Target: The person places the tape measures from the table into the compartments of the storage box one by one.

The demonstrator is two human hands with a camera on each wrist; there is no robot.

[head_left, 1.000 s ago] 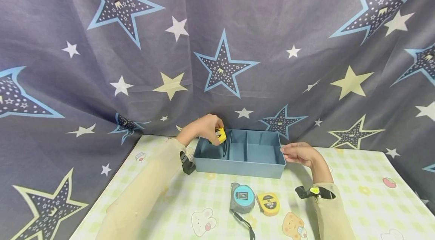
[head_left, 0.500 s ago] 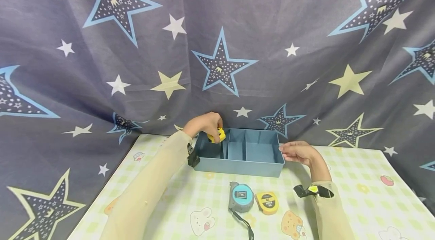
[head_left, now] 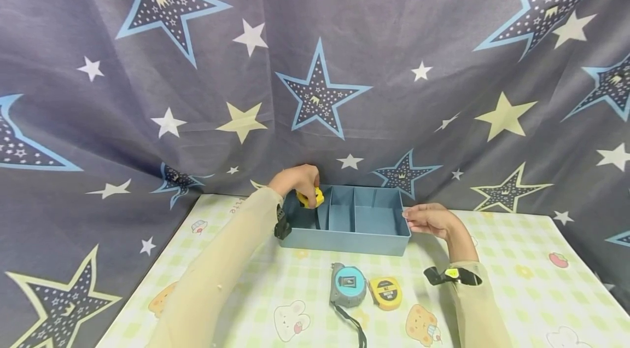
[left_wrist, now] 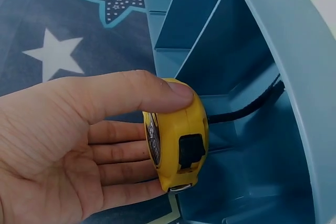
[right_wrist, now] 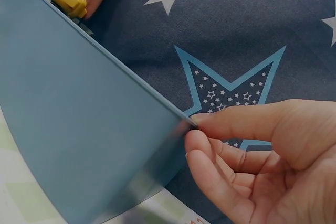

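Observation:
My left hand point(head_left: 301, 179) grips a yellow tape measure point(left_wrist: 185, 124) between thumb and fingers, over the left compartment of a blue-grey divided box point(head_left: 344, 241). A black wrist strap point(left_wrist: 247, 109) trails from the tape measure down into that compartment. In the left wrist view the black lock button faces the camera. At the box's right end my right hand point(head_left: 433, 221) pinches the rim at the corner, as the right wrist view shows. On the cloth in front of the box lie a grey and turquoise tape measure point(head_left: 348, 285) and a smaller yellow tape measure point(head_left: 386, 293).
The table is covered with a green checked cloth point(head_left: 512, 282) with cartoon prints. Behind the box hangs a dark star-patterned curtain point(head_left: 374, 91), close to its back wall. Dividers split the box into compartments, the widest at the right.
My left hand has lowered the yellow tape measure slightly into the left compartment and turned it. The right hand keeps its hold on the box's corner. The whole head view has shifted a little.

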